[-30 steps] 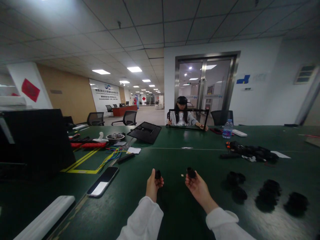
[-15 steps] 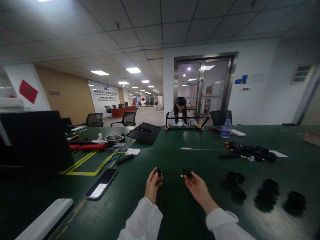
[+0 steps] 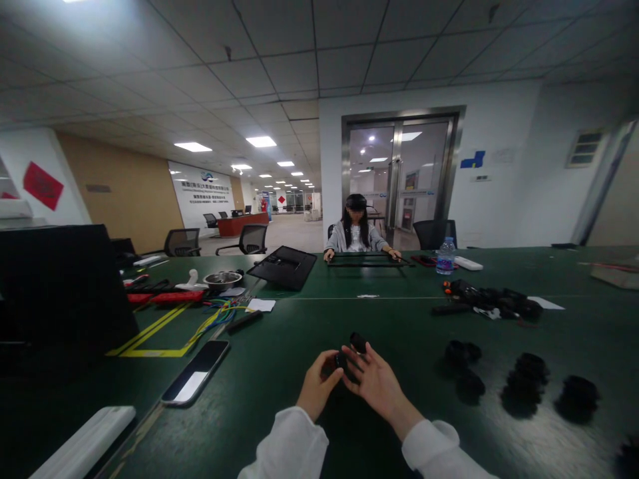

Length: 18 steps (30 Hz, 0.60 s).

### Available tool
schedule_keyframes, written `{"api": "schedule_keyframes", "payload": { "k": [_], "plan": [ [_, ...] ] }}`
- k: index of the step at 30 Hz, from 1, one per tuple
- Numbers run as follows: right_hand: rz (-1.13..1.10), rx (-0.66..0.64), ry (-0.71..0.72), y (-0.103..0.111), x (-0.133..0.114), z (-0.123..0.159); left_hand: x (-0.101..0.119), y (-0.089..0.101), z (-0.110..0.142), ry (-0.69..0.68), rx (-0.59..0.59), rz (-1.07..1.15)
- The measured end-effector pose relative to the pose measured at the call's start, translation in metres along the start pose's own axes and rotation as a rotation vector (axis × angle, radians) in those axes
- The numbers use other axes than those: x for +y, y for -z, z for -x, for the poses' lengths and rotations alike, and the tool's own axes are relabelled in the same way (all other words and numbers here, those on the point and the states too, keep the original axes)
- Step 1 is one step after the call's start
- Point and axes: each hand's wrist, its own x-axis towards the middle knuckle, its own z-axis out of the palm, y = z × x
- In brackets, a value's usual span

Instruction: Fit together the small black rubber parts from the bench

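Note:
Near the middle of the table, my left hand (image 3: 317, 386) pinches a small black round part (image 3: 340, 360) between thumb and fingers. Right beside it, my right hand (image 3: 377, 386) is turned partly palm up and holds a short black cylindrical part (image 3: 358, 342) at its upper fingers, while its other fingers spread toward my left hand. The two parts are close together but look apart. Their exact kind is too dark and small to make out. Several similar black round pieces (image 3: 524, 382) stand on the table to the right of my hands.
A phone (image 3: 196, 372) and a long white object (image 3: 87, 442) lie at the left, near a black box-like object (image 3: 64, 293) and colored wires (image 3: 212, 319). Across the table (image 3: 279, 359), a person (image 3: 355, 229) holds a black frame (image 3: 367, 260). A water bottle (image 3: 446, 256) stands back right.
My hands have come together, the left moving right and the right moving slightly left, each with its black part. Across the table, the person has lowered the frame flat toward the tabletop.

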Motion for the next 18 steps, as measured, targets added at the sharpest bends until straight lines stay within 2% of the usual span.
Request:
{"api": "schedule_keyframes", "payload": {
  "k": [5, 12, 15, 18],
  "plan": [
    [0.021, 0.089, -0.09, -0.006, 0.006, 0.0, 0.003, -0.002, 0.003, -0.071, -0.031, -0.126],
    [-0.045, 0.123, -0.026, -0.002, 0.003, -0.003, 0.01, -0.005, 0.005, -0.01, -0.001, -0.004],
    [-0.02, 0.183, 0.065, -0.001, -0.011, -0.004, 0.006, -0.004, 0.004, 0.008, 0.03, 0.007],
    [0.105, 0.259, 0.293, 0.003, -0.036, -0.001, 0.0, -0.001, 0.003, 0.059, 0.052, 0.01]
  ]
}}
